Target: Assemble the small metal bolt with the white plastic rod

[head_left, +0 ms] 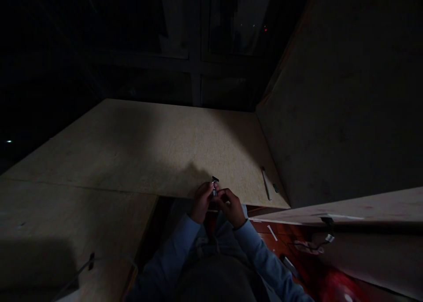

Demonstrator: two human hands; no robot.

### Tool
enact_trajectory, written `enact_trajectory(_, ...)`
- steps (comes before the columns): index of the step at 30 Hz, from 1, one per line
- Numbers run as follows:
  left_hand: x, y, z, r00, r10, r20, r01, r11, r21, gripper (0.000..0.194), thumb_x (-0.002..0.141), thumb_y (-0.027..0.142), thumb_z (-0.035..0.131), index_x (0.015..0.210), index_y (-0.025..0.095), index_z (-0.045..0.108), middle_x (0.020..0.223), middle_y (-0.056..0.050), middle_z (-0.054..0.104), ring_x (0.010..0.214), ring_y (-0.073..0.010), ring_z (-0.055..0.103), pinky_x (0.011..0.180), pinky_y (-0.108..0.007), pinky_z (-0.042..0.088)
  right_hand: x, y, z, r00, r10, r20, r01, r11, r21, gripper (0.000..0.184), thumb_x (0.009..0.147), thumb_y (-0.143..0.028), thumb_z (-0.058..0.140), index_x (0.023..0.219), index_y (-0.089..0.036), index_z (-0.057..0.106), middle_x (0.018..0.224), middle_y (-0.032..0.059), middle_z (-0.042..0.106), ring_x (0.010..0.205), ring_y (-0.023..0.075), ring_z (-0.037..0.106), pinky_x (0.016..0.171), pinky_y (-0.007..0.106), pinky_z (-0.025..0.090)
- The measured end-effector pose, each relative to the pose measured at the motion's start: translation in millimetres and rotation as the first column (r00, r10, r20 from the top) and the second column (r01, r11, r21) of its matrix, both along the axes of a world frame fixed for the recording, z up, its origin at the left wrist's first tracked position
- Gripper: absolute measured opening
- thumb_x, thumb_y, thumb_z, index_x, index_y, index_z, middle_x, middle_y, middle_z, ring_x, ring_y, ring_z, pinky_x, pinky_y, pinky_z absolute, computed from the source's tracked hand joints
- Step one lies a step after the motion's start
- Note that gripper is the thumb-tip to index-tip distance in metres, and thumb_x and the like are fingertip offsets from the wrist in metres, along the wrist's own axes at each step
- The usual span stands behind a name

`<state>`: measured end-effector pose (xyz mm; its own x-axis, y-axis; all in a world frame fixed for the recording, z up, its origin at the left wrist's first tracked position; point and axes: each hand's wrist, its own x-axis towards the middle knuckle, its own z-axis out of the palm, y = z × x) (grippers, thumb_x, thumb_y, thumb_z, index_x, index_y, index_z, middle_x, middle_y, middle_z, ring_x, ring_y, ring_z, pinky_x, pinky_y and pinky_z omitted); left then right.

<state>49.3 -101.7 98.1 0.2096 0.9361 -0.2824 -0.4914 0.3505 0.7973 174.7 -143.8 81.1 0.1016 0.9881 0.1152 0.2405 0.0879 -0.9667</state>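
Observation:
Close to the table's front edge, my left hand [200,201] grips a small razor [214,192] with a dark T-shaped head and a shiny handle. The head points up and away from me. My right hand [232,206] is closed at the lower end of the handle, thumb and forefinger pinched together. Both hands touch the razor and partly cover it. Dim light hides its finer details.
On the pale wooden table [185,139], a thin whitish stick [267,185] lies at the right beside a small dark piece [275,188]. A board wall [343,95] rises along the right. At lower left, a cable [77,273] crosses the tabletop.

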Motion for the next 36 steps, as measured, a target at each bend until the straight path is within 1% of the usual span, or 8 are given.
enact_trajectory(2, -8, 3, 2.1, 0.988, -0.027, 0.150, 0.035, 0.998, -0.055, 0.037, 0.070, 0.045, 0.083, 0.078, 0.015, 0.063, 0.074, -0.001, 0.065, 0.072, -0.0136, 0.063, 0.066, -0.025, 0.051, 0, -4, 5.5, 1.000, 0.003, -0.019, -0.003, 1.000, 0.013, 0.020, 0.086, -0.041, 0.068, 0.081, -0.022, 0.064, 0.075, 0.0014, 0.067, 0.067, 0.0166, 0.059, 0.064, 0.028, 0.047)
enact_trajectory(5, -20, 4, 6.4, 0.955, -0.131, 0.266, 0.172, 0.975, -0.141, 0.034, 0.072, 0.040, 0.083, 0.083, 0.018, 0.059, 0.069, 0.002, 0.059, 0.064, -0.0128, 0.062, 0.059, -0.024, 0.050, 6, -9, 12.2, 0.999, -0.028, -0.033, 0.028, 1.000, 0.006, 0.021, 0.088, -0.043, 0.065, 0.088, -0.021, 0.067, 0.081, 0.0032, 0.068, 0.073, 0.0179, 0.061, 0.069, 0.029, 0.049)
enact_trajectory(9, -34, 1, 10.4, 0.923, -0.246, 0.297, 0.305, 0.937, -0.172, 0.030, 0.080, 0.039, 0.076, 0.088, 0.017, 0.058, 0.068, 0.004, 0.055, 0.047, -0.0062, 0.049, 0.040, -0.016, 0.034, 12, -11, 20.2, 0.986, -0.089, -0.143, 0.086, 0.996, -0.030, 0.027, 0.088, -0.047, 0.066, 0.099, -0.022, 0.069, 0.086, 0.0039, 0.068, 0.075, 0.0181, 0.062, 0.072, 0.031, 0.051)
enact_trajectory(13, -40, -1, 11.5, 0.901, -0.335, 0.277, 0.381, 0.915, -0.134, 0.034, 0.080, 0.044, 0.075, 0.090, 0.015, 0.060, 0.068, 0.004, 0.054, 0.042, -0.0028, 0.040, 0.036, -0.015, 0.026, 7, -8, 31.4, 0.946, -0.004, -0.324, -0.016, 0.998, -0.058, 0.036, 0.085, -0.050, 0.069, 0.112, -0.025, 0.069, 0.091, 0.0031, 0.066, 0.073, 0.0164, 0.063, 0.071, 0.031, 0.054)
enact_trajectory(16, -44, 0, 12.5, 0.892, -0.365, 0.266, 0.406, 0.906, -0.121, 0.037, 0.079, 0.047, 0.075, 0.090, 0.014, 0.062, 0.066, 0.003, 0.055, 0.040, -0.0029, 0.039, 0.035, -0.015, 0.026, -2, -3, 39.3, 0.912, 0.074, -0.403, -0.105, 0.993, -0.056, 0.043, 0.082, -0.051, 0.072, 0.117, -0.026, 0.068, 0.095, 0.0038, 0.068, 0.073, 0.0167, 0.064, 0.072, 0.033, 0.055)
enact_trajectory(19, -49, 2, 14.4, 0.876, -0.406, 0.262, 0.451, 0.882, -0.140, 0.037, 0.085, 0.050, 0.067, 0.091, 0.013, 0.063, 0.066, 0.002, 0.056, 0.039, -0.0036, 0.040, 0.033, -0.016, 0.026, -11, 4, 44.1, 0.896, 0.104, -0.432, -0.146, 0.987, -0.066, 0.045, 0.081, -0.051, 0.074, 0.117, -0.025, 0.069, 0.093, 0.0036, 0.068, 0.073, 0.0170, 0.065, 0.071, 0.033, 0.056)
enact_trajectory(26, -60, 3, 23.4, 0.858, -0.435, 0.275, 0.477, 0.872, -0.108, 0.032, 0.086, 0.046, 0.066, 0.085, 0.014, 0.060, 0.064, 0.004, 0.051, 0.037, -0.0026, 0.034, 0.031, -0.015, 0.021, -22, 12, 47.3, 0.876, 0.106, -0.470, -0.171, 0.980, -0.098, 0.040, 0.074, -0.042, 0.081, 0.109, -0.026, 0.073, 0.087, 0.0006, 0.067, 0.073, 0.0152, 0.064, 0.066, 0.028, 0.055)
enact_trajectory(36, -54, -7, 42.9, 0.902, -0.415, 0.121, 0.421, 0.907, -0.030, 0.049, 0.071, 0.058, 0.077, 0.080, 0.013, 0.060, 0.057, 0.006, 0.049, 0.036, -0.0012, 0.029, 0.034, -0.016, 0.016, -15, 5, 51.9, 0.862, 0.046, -0.505, -0.129, 0.983, -0.131, 0.041, 0.069, -0.038, 0.084, 0.108, -0.026, 0.076, 0.091, 0.0016, 0.071, 0.068, 0.0130, 0.063, 0.063, 0.026, 0.055)
